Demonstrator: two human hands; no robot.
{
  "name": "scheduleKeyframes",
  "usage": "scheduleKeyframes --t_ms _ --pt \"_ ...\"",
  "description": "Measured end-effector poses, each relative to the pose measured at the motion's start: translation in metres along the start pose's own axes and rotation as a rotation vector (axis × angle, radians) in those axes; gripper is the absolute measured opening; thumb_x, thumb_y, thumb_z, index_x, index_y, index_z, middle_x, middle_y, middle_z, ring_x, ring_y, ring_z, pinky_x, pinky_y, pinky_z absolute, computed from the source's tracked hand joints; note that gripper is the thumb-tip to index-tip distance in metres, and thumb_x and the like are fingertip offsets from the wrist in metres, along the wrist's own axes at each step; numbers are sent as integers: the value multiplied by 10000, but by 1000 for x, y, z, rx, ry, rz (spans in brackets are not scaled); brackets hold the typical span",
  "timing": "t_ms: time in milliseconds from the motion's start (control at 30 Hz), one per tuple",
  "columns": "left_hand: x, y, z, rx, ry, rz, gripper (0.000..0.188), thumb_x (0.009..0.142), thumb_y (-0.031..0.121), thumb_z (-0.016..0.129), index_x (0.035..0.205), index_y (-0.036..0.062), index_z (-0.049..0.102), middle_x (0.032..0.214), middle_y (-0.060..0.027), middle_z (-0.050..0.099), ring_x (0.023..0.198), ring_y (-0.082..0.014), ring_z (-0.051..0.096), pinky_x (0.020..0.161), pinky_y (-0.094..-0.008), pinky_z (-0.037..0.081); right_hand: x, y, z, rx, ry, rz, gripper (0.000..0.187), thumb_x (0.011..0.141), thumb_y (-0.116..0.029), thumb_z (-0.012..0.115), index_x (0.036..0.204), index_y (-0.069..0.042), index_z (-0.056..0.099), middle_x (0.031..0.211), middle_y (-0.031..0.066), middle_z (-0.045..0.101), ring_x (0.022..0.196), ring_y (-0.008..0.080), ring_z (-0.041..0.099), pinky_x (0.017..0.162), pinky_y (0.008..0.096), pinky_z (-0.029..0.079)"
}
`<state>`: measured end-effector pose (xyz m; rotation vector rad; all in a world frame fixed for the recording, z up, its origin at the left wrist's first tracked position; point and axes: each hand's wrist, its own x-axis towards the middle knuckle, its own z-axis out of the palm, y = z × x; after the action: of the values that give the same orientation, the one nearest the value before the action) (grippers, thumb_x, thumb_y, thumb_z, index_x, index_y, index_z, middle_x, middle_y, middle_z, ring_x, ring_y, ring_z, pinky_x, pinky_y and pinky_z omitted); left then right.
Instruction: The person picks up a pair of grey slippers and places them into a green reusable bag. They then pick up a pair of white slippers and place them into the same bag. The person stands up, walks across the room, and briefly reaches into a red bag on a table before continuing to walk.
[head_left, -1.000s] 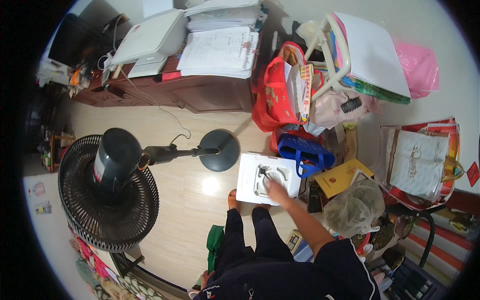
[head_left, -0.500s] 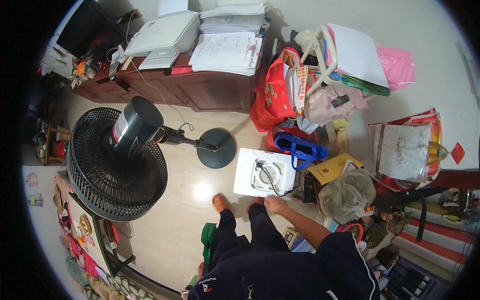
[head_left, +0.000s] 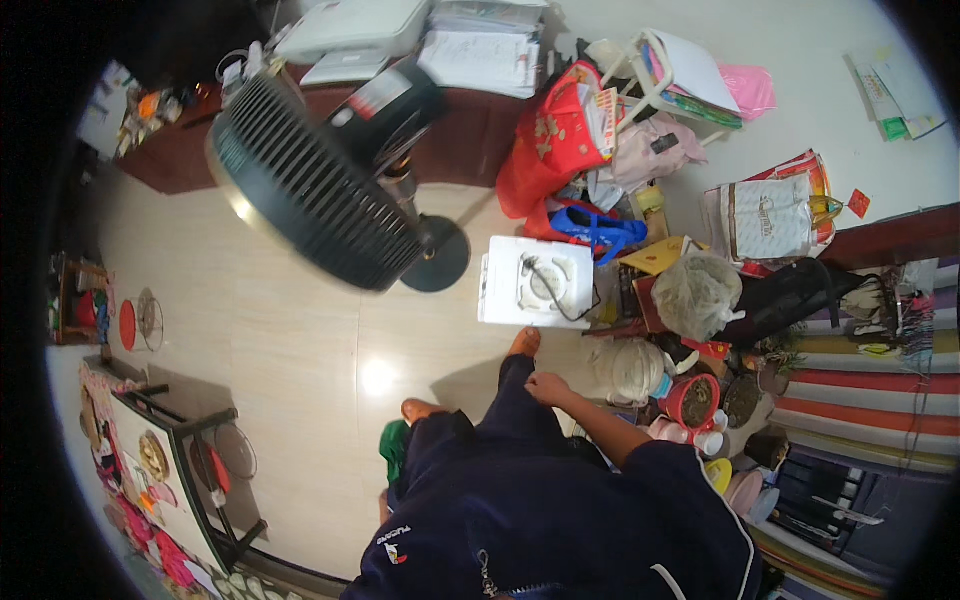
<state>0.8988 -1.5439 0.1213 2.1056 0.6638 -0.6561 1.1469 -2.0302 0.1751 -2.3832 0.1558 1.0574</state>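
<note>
My right hand (head_left: 545,388) hangs in front of my right thigh, its fingers curled in with nothing seen in them. Beyond my right foot (head_left: 525,342) lies a square white appliance (head_left: 503,285) on the floor, a black cord and plug resting on top of it. Only a sliver of my left hand (head_left: 384,506) shows beside my left hip; its fingers are hidden. Just ahead of it is a green cloth or bag (head_left: 393,450), and I cannot tell whether the hand holds it. A dark pedestal fan (head_left: 315,190) stands ahead to the left, on a round base (head_left: 440,255).
Red bag (head_left: 545,140), blue bag (head_left: 600,232) and clear plastic bag (head_left: 697,295) crowd the right wall. Pots and a red bucket (head_left: 692,402) stand nearer me. A low table (head_left: 185,480) is at left; a wooden cabinet (head_left: 470,150) lies behind the fan.
My view has shifted as I stepped, with my right foot now ahead of my left. My right hand has drawn farther from the white appliance. The fan looms nearer the appliance in view.
</note>
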Motion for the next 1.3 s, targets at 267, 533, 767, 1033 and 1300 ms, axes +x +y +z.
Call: scheduleKeyframes --t_ms 267,533,767,1033,1300 --pt "-23 40 -152 -980 140 -377 193 845 235 531 746 70 526 540 12 399 497 -138 425 491 -282 367 11 -203 67 -345 -229 -456 259 828 -269 470 856 -58 617 904 188 618 878 354 582 748 442 458" --pt "-24 81 -249 -1415 224 76 170 821 179 541 694 105 455 602 3 418 543 -128 399 503 -256 308 44 -310 93 -217 -126 -526 221 822 -264 552 904 -77 634 872 137 640 815 302 611 728 385 478" --pt "12 157 -373 -1586 310 226 326 721 29 433 1028 -47 512 846 -129 597 748 -219 587 668 -297 507 42 -448 106 29 -541 -550 590 762 -255 693 1252 -38 444 1203 171 525 987 280 591 849 355 468" --pt "95 245 -439 -1979 304 391 437 683 -3 419 1109 -92 459 1106 -218 563 1130 -362 492 969 -366 426 74 -652 146 -138 15 -975 1126 546 -381 813 1391 -42 151 1389 208 254 1249 380 312 1002 491 296" --pt "161 287 -521 -2154 258 392 430 698 -5 421 1113 -113 460 1158 -234 537 1210 -367 417 1005 -362 403 150 -762 106 -251 52 -990 917 626 -300 750 1344 -45 238 1311 171 381 1142 373 428 916 473 378"
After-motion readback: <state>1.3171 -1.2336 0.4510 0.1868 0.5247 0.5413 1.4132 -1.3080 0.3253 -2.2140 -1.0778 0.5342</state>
